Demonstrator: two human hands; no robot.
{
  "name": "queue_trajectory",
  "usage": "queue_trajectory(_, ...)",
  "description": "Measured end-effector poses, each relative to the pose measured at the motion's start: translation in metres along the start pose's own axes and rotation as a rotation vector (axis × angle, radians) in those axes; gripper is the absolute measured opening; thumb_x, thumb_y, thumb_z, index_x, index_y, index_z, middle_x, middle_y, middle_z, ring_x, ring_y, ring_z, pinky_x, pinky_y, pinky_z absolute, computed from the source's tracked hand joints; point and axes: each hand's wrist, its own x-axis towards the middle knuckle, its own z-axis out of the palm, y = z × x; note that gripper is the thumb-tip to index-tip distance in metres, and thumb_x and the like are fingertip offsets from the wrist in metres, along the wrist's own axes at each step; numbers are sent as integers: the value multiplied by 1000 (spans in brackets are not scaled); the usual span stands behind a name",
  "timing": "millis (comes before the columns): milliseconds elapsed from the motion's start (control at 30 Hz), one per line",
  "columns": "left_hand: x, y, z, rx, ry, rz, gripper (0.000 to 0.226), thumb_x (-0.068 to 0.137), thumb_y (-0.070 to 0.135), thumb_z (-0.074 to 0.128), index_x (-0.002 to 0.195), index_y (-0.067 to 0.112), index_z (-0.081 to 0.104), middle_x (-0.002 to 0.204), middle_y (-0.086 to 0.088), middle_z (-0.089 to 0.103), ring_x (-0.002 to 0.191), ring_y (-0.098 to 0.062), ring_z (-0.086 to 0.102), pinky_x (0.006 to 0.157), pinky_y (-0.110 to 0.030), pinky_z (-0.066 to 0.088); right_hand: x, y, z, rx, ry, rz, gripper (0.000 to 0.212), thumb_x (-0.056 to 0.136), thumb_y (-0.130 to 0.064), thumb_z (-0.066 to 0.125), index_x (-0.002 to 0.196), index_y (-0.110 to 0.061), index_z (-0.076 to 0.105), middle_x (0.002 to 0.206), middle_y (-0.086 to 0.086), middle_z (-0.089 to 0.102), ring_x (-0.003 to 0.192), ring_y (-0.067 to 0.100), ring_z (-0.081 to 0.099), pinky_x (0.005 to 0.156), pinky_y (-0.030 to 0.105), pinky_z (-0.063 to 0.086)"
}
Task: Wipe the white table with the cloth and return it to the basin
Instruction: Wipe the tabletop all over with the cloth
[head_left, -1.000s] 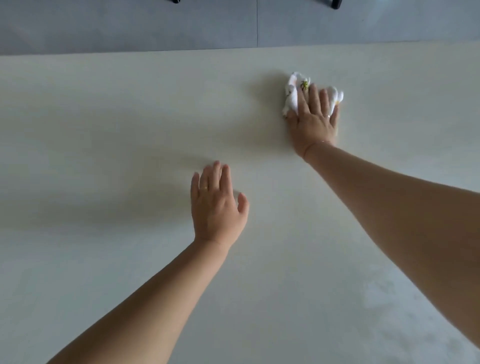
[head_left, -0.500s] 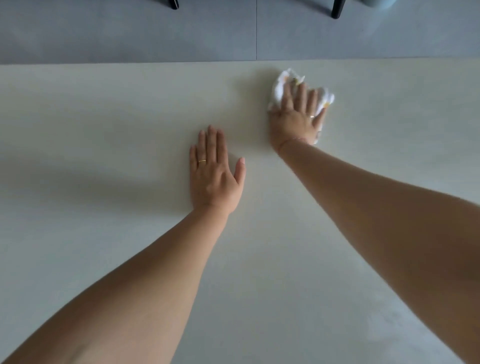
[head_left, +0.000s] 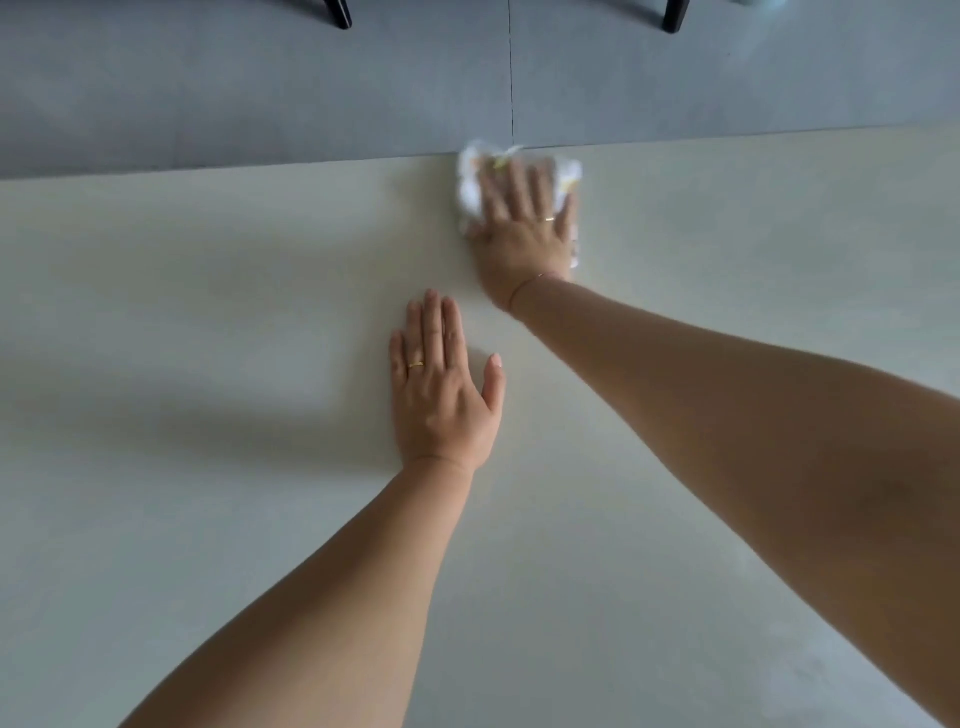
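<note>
The right hand (head_left: 522, 234), fingers straight, presses the white cloth (head_left: 470, 192) down at the far edge of the bench (head_left: 208, 312), while the left hand (head_left: 441, 400) lies flat nearer, fingers straight and close together.

Likely home dining area: white table (head_left: 208, 519), grey tiled floor (head_left: 260, 78), black furniture legs (head_left: 338, 15) beyond far edge.

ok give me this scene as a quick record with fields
table: white, seen from above
cloth: white, bunched, at the table's far edge
right hand: fingers straight, pressing on the cloth
left hand: flat on the table, nearer the person, holding nothing
floor: grey, beyond the far edge
legs: two dark ones on the floor, tops out of view
</note>
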Motion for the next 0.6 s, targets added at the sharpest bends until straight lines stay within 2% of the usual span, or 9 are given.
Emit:
queue_trajectory(67, 0, 0, 0, 4, -2, -8, 70, 91, 46, 27, 149, 6, 25, 158, -10, 19, 146, -26, 16, 119, -42, 11, -4, -3, 0, -69, -58, -293, 56, 100, -45, 25, 151, -33, 7, 161, -5, 1, 148, 22, -4, 116, 46, -6)
queue_trajectory(133, 0, 0, -1, 9, -5, -10, 70, 90, 46, 27, 148, 6, 25, 158, -10, 19, 146, -26, 16, 119, -42, 11, 10, 18, -10, -112, -72, -414, 56, 100, -45, 28, 151, -33, 9, 161, -5, 5, 148, 20, 1, 117, 45, -2)
queue_trajectory(200, 0, 0, -1, 14, -6, -2, 70, 90, 46, 28, 148, 6, 25, 158, -10, 19, 146, -26, 16, 119, -41, 10, 27, 49, -19, -83, -27, -263, 58, 100, -46, 29, 152, -30, 8, 161, -4, 6, 148, 19, 0, 116, 45, -2)
queue_trajectory(267, 1, 0, -1, 18, -9, 2, 71, 90, 46, 28, 149, 6, 24, 158, -10, 18, 146, -26, 15, 119, -41, 9, 39, 78, -28, -25, 23, 46, 59, 99, -45, 26, 152, -31, 4, 161, -3, 3, 148, 20, -4, 117, 46, -6)
queue_trajectory(367, 2, -1, 0, 22, -5, 1, 71, 90, 46, 27, 149, 6, 24, 158, -10, 18, 146, -26, 15, 119, -41, 9, 37, 68, -24, 34, 77, 329, 60, 99, -44, 24, 152, -30, 2, 161, -1, -2, 147, 23, -7, 116, 48, -8)
queue_trajectory(433, 1, -1, -1, 19, -8, -1, 71, 90, 46, 27, 148, 6, 25, 158, -10, 18, 146, -27, 16, 119, -41, 9, 21, 40, -14, 51, 73, 217, 59, 99, -43, 26, 152, -30, 3, 161, 0, -2, 147, 26, -7, 115, 49, -9)
queue_trajectory(500, 1, 0, -1, 22, -7, -1, 71, 90, 46, 27, 148, 6, 25, 158, -10, 20, 146, -26, 16, 119, -41, 10, 0, 24, -6, -12, 33, -79, 57, 100, -42, 27, 152, -31, 6, 161, -2, 1, 148, 24, -4, 116, 47, -6)
queue_trajectory(567, 1, -1, -1, 27, -11, 1, 71, 90, 46, 26, 148, 6, 25, 158, -10, 20, 146, -26, 15, 119, -42, 10, -5, 40, -10, -84, -16, -298, 54, 101, -43, 27, 151, -33, 9, 161, -5, 4, 148, 20, 0, 118, 44, -2)
queue_trajectory(600, 2, -1, -1, 28, -11, 4, 71, 90, 46, 26, 148, 6, 25, 158, -11, 20, 146, -26, 15, 119, -42, 10, -1, 56, -15, -99, -17, -326, 54, 101, -43, 28, 151, -33, 10, 161, -5, 5, 148, 19, 1, 118, 42, -1)
